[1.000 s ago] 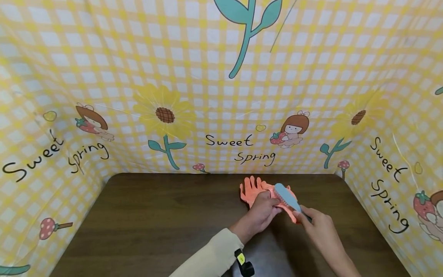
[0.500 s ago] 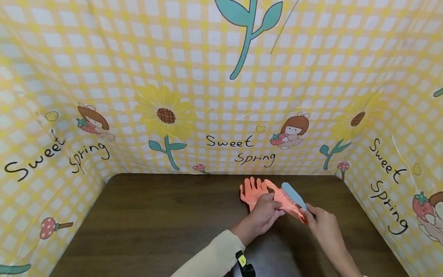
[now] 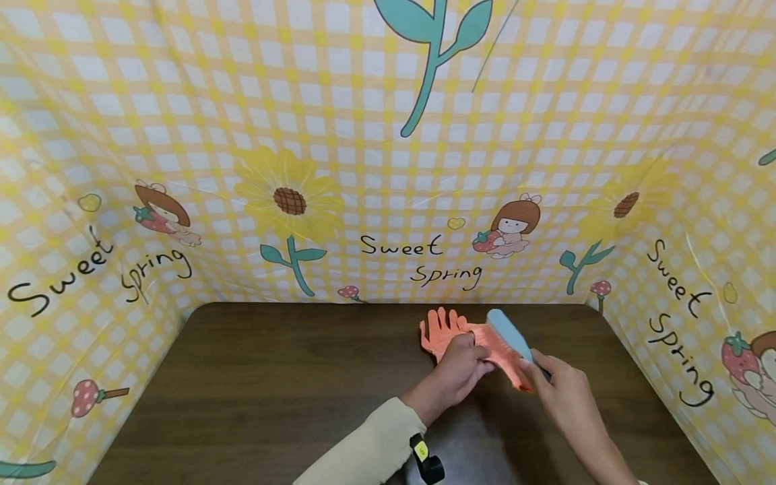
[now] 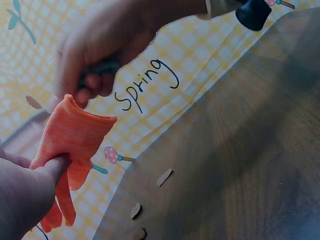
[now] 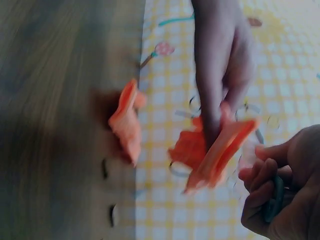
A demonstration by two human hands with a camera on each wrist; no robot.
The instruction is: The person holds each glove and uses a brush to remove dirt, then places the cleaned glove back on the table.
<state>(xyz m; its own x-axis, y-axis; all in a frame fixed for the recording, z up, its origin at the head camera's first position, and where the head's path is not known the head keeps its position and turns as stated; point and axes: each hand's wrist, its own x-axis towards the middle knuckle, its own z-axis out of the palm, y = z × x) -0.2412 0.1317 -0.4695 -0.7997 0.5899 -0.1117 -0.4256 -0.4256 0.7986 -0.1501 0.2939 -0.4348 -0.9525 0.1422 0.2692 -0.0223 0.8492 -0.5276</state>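
My left hand (image 3: 457,377) pinches an orange knitted glove (image 3: 500,350) between thumb and fingers, above the table. In the left wrist view the glove's open cuff (image 4: 80,122) points up and its fingers hang down. My right hand (image 3: 564,394) grips the dark handle of a light blue brush (image 3: 509,332). The bristle side faces the held glove; whether it touches the cloth I cannot tell. A second orange glove (image 3: 441,329) lies on the table just behind my left hand, fingers toward the back. The brush head is pale and partly hidden in both wrist views.
A dark wooden table (image 3: 273,384) stretches under both hands. Several small, thin, pale-brown flakes (image 4: 164,177) show on its surface in the left wrist view. Yellow checked cloth (image 3: 388,168) with printed flowers walls in the back and both sides.
The brush has shifted right along the held glove, then slightly back to the left and farther from me. The held glove has tipped with it. My left hand stays nearly in place.
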